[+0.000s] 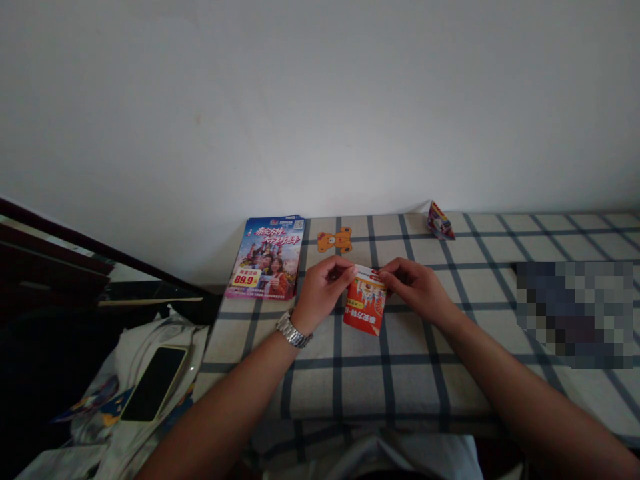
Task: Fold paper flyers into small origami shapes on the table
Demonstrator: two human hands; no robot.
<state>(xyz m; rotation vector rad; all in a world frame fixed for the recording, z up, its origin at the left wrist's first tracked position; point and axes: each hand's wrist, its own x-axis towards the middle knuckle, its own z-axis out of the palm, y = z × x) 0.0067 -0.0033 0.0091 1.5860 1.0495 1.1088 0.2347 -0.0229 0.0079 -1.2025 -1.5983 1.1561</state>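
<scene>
A folded leaflet (pixel 365 307), red and orange with a white strip along its top, is held over the checked tablecloth. My left hand (pixel 325 290), with a metal watch (pixel 294 331) on the wrist, pinches its upper left corner. At the upper right corner, the thumb and fingers of my right hand (pixel 417 287) close on the same leaflet. Just beyond my left hand lies a flat bear-shaped cutout (pixel 335 241). To the left sits a stack of printed flyers (pixel 267 260) marked 89.9.
Near the wall (pixel 320 107), a small folded paper piece (pixel 440 221) stands on the checked tablecloth (pixel 480 280). A pixelated dark item (pixel 575 317) is at the right. Lower left, a phone (pixel 155 383) rests on white fabric (pixel 125 353).
</scene>
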